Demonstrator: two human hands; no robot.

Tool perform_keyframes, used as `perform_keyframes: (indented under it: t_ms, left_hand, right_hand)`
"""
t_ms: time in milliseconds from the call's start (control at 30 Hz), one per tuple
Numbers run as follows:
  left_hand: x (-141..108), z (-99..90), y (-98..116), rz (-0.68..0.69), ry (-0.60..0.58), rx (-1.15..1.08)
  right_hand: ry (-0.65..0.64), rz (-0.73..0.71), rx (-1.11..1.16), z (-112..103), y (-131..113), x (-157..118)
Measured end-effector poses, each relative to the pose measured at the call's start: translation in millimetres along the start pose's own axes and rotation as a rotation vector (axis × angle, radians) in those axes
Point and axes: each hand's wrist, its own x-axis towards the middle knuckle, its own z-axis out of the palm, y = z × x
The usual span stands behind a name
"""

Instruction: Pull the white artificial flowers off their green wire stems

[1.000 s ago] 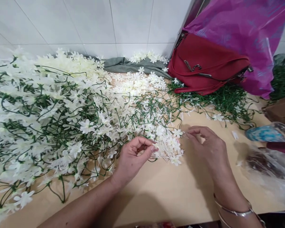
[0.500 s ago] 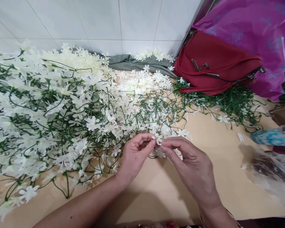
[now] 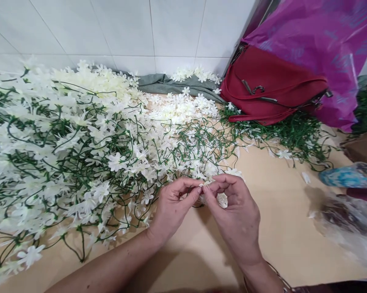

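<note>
Between the fingertips of both hands is a small white artificial flower [image 3: 205, 184], mostly covered by the fingers. My left hand [image 3: 176, 207] is closed, thumb and forefinger pinching it from the left. My right hand [image 3: 234, 211] pinches at it from the other side, its thumb close to the left fingertips. Just beyond the hands lie loose white petals and thin green stems [image 3: 201, 138]. To the left spreads a large heap of white artificial flowers [image 3: 88, 154] on green stems.
A red handbag [image 3: 265, 85] and a purple plastic bag [image 3: 326, 53] stand at the back right, by green stems [image 3: 293, 130]. On the right are a blue-patterned packet [image 3: 339, 176] and a clear plastic bag [image 3: 348, 224]. A tiled wall [image 3: 177, 28] rises behind the table [image 3: 275, 195].
My right hand has shifted left and turned, bringing its fingertips against those of my left hand. The flower, seen plainly before, is now largely covered. The view has shifted slightly.
</note>
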Motion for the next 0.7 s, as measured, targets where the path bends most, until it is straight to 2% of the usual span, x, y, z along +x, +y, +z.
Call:
perform_keyframes:
  t_ms: [200,333,500,700]
  left_hand:
    - [1,-2.6,5,0.02,-0.044,0.041]
    - [1,-1.7,6,0.041,-0.057,0.034]
    - [0,0.2,7,0.046,-0.034,0.021]
    - [1,0.3,20,0.056,-0.039,-0.002]
  right_hand:
    - [-0.085,0.068,0.068,-6,-1,4]
    - [-0.098,-0.049,0.047,-9,1,7]
    - [0.002,-0.251,-0.061,-11,6,9]
    - [-0.061,-0.298,0.06,-14,14,6]
